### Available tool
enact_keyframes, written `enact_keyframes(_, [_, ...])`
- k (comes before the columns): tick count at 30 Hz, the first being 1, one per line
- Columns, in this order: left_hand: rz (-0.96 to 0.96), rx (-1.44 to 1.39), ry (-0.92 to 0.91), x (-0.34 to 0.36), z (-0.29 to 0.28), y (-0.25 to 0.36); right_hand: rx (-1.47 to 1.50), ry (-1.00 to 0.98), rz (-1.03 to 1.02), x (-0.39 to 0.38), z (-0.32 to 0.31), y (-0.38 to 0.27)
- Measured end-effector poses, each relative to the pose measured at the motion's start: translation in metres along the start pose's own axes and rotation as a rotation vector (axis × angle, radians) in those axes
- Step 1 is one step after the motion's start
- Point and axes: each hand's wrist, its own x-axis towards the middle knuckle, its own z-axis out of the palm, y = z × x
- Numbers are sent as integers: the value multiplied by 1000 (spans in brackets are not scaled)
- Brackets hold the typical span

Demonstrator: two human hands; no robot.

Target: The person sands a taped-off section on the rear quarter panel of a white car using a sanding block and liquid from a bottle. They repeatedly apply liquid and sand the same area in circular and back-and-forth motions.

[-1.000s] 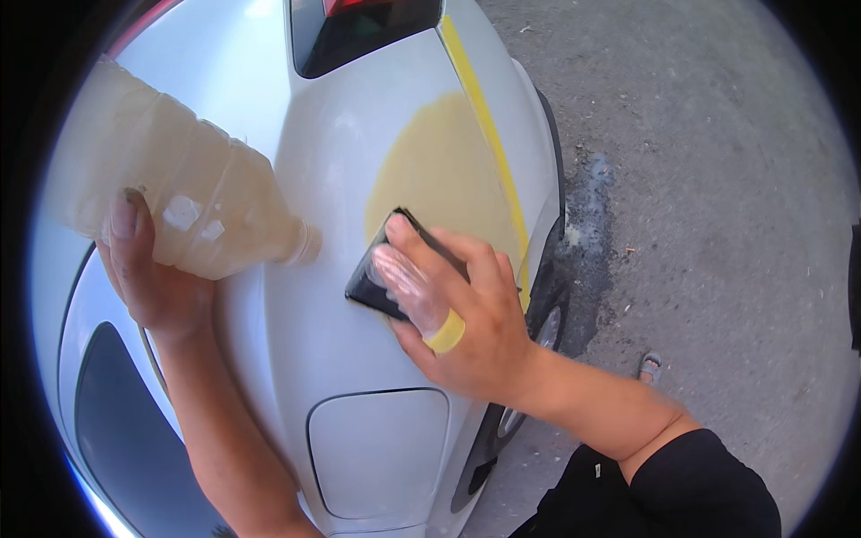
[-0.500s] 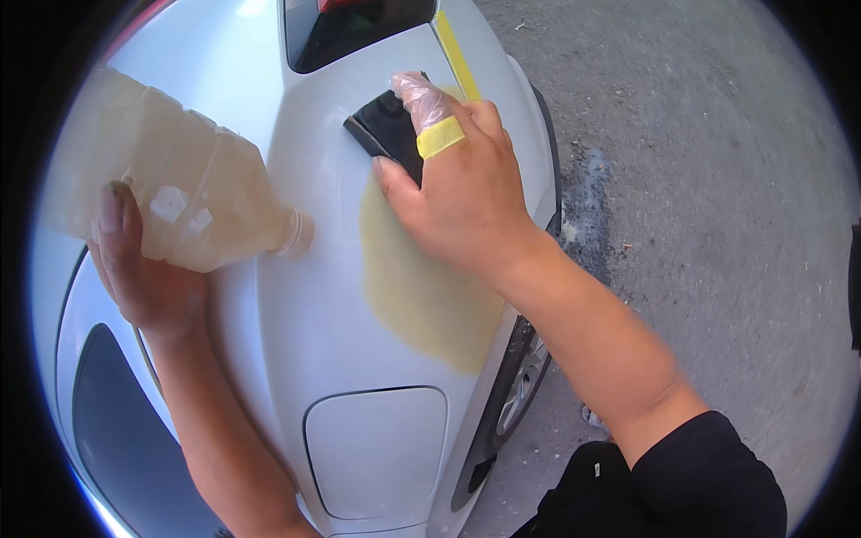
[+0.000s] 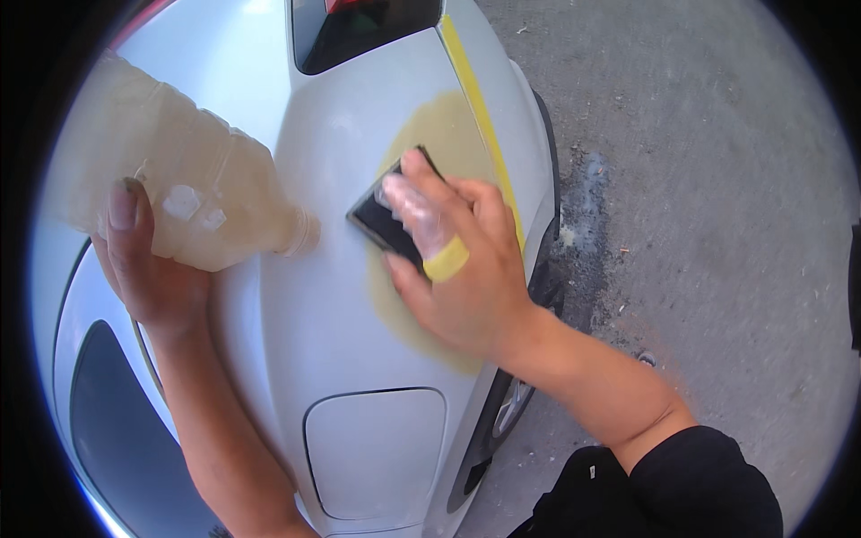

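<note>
My left hand (image 3: 157,260) is wrapped round a large cloudy plastic bottle (image 3: 193,179), tipped with its neck to the right above the car panel. With my right hand (image 3: 471,273) I grip a black sanding block (image 3: 395,220) and press it on the silver car panel (image 3: 323,305). One finger of that hand wears clear plastic film held by a band of yellow tape (image 3: 447,260). Under and around the block spreads a yellowish filler patch (image 3: 439,117), partly hidden by my hand. Whether sandpaper covers the block's underside cannot be seen.
A strip of yellow masking tape (image 3: 484,125) runs along the panel's right edge. A closed fuel flap (image 3: 377,453) lies nearer me, a dark rear lamp or window area (image 3: 368,36) beyond. The wheel (image 3: 513,408) and grey asphalt (image 3: 708,224) are at the right.
My right hand has drawn the sanding block toward me over the patch, baring its far part and more of the tape strip. The bottle in my left hand has hardly moved.
</note>
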Motion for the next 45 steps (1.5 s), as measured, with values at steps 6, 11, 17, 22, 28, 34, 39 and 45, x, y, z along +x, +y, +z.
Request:
enact_keyframes(6, [-21,-53,-6,1,0,-2,50,-43,-16,-4,-8,7])
enact_keyframes(11, [-34,-37,42,2,-6,-5,51,2,80,28,4,18])
enact_keyframes(17, [-6,-17,-16,7,-6,-5,57,-140,-110,-60,-23,-4])
enact_keyframes(22, [-70,-115,-23,9,-7,-6,99,-6,-24,32,6,22])
enact_keyframes(28, [-91,-88,-42,7,-9,0,131,-211,-78,-119,-40,-4])
enact_keyframes(34, [-33,-33,60,11,2,-1,53,-60,-158,-10,-5,1])
enact_keyframes(39, [-43,-47,-15,10,-6,-1,103,-97,-146,-109,-19,3])
enact_keyframes(45, [-89,-4,-53,8,-6,-7,115,-32,-134,-46,-15,27])
